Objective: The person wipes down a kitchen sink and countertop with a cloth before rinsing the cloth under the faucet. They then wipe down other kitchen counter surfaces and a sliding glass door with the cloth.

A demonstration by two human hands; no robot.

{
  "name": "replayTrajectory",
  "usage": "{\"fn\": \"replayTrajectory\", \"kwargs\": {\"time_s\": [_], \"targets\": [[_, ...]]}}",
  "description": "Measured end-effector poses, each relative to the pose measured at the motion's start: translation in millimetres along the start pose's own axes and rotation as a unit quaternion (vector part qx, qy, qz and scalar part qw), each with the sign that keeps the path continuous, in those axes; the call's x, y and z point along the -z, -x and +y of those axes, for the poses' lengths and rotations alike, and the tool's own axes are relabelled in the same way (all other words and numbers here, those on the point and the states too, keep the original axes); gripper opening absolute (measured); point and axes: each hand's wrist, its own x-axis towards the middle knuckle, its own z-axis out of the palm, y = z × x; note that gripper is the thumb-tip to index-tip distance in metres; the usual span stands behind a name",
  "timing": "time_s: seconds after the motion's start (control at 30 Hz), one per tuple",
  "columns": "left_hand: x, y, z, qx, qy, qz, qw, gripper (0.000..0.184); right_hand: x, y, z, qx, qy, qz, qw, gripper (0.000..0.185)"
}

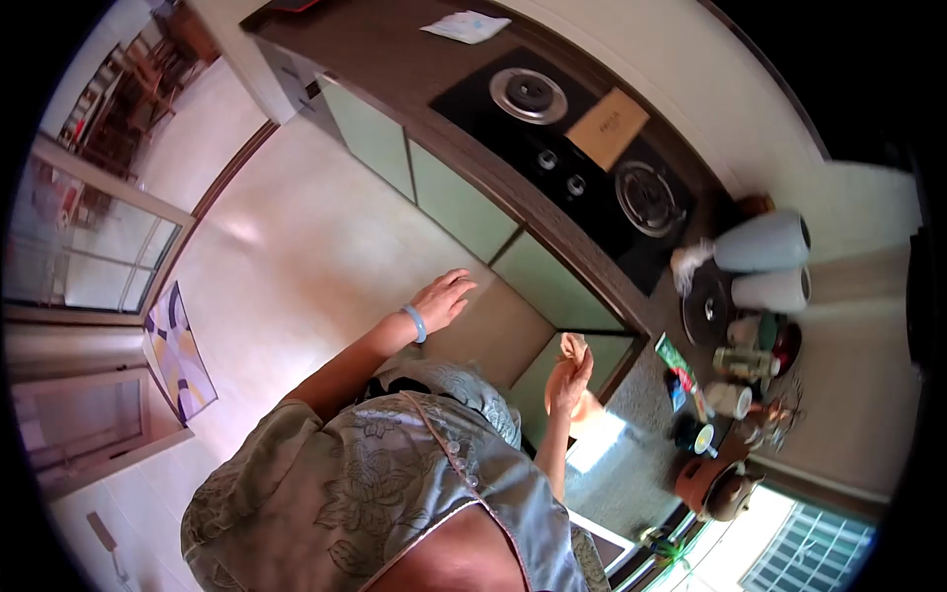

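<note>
Crumpled tan cloth-like bundle [572,345]: clamped in right hand [569,385], near front edge of counter [639,436]; not set down. Left hand [440,300] empty, fingers extended.

L hand [441,298] empty, R hand [570,383] gripping; 2 hands apart, both out in front of torso [395,474].
L forearm [357,365] bare, angled fwd & inward, wrist approx. straight, fingers loosely bent, tips pointing fwd/R. R forearm [554,454] shows less, runs fwd, upper arm under sleeve; R fingers curled, partly hard to make out.
</note>
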Motion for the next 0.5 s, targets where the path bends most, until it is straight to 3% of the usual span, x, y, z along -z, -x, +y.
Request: {"fn": "replayTrajectory", "kwargs": {"time_s": [0.03,0.07,0.1,0.13,0.2,0.33,0.4,0.5], "targets": [[11.4,1.4,-12.6,0.007,0.004,0.015,1.0,0.034,-24.5,13.3,-9.5,0.043,0.185,-0.065,0.98,0.044],[30.3,7.6,-23.2,0.017,0.005,0.027,0.999,0.034,-54.3,27.1,-17.5,0.088,0.358,-0.128,0.921,0.046],[45.3,10.9,-38.0,0.026,0.004,0.039,0.999,0.034,-82.7,24.8,-15.8,0.058,0.254,-0.16,0.952,0.051],[60.4,16.6,-52.4,0.033,0.002,0.053,0.998,0.034,-107.4,24.9,-16.5,0.019,0.255,-0.127,0.958,0.05],[88.1,37.3,-80.5,0.069,0.007,0.048,0.996,0.034,-152.1,-4.1,2.5,0.067,0.194,-0.226,0.952,0.048],[129.4,89.2,-142.9,0.106,0.019,0.085,0.991,0.034,-303.0,5.2,-37.9,0.145,0.284,-0.288,0.903,0.043],[142.4,113.0,-159.1,0.194,0.001,0.108,0.975,0.034,-360.8,-12.5,-38.9,0.195,0.266,-0.318,0.889,0.041],[159.6,135.4,-171.9,0.252,-0.009,0.152,0.956,0.033,-443.8,-28.4,-29.6,0.281,0.285,-0.313,0.861,0.043]]}}
